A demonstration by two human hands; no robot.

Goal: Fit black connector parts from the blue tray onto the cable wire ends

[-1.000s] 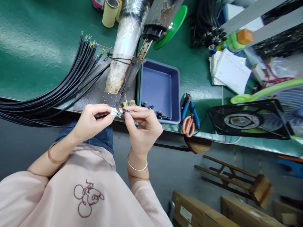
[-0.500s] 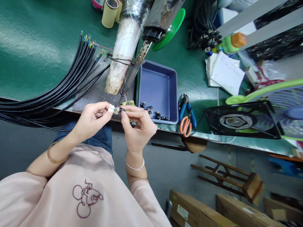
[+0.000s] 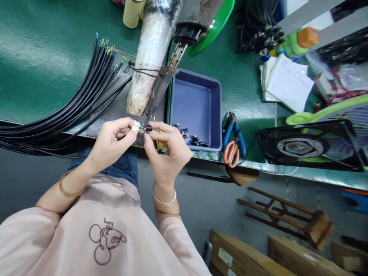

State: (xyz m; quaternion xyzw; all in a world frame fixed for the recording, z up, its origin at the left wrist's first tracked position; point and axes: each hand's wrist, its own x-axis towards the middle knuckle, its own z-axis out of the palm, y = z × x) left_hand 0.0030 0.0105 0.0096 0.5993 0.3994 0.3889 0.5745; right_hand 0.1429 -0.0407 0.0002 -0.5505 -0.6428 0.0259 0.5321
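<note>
My left hand [image 3: 110, 143] pinches the end of a black cable whose stripped coloured wires [image 3: 140, 129] stick out past a white-taped fingertip. My right hand [image 3: 168, 147] is closed in a pinch on a small black connector piece [image 3: 148, 128] held against those wire ends. Both hands hover at the near edge of the green bench [image 3: 43, 69], just below the tip of a soldering iron [image 3: 162, 90]. A bundle of several black cables [image 3: 71, 107] fans out to the left.
A blue tray [image 3: 193, 107] with a few small black parts stands right of my hands. Blue and orange pliers [image 3: 232, 140], a black fan [image 3: 307, 147], papers [image 3: 287, 82] and a green reel [image 3: 211, 30] lie further right. Cardboard boxes and a wooden stool are on the floor.
My hands stay together at the bench edge; the right hand's fingers have shifted slightly left on the connector. The view has moved a little.
</note>
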